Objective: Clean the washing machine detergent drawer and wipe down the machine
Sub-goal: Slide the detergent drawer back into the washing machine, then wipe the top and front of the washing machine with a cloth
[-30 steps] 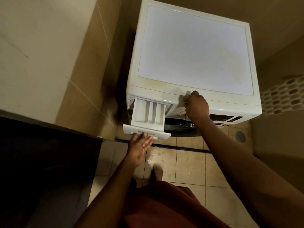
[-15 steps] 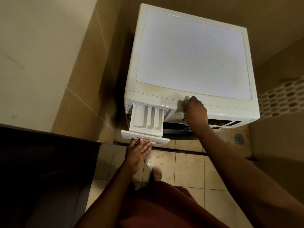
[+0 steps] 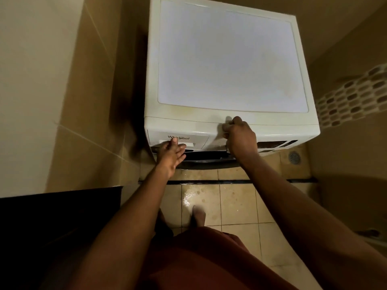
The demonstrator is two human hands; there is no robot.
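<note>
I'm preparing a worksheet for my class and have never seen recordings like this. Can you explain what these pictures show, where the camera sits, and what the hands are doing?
All the pictures come from one camera worn on a person's head, looking down past their arms. There is no robot here, just two bare hands. Below stands a white washing machine on a tiled floor, with a wet patch near the person's foot. The soap drawer is pushed in, and the left hand presses flat fingers against its front. The right hand is curled at the machine's top front edge; whether it holds anything is unclear.
</note>
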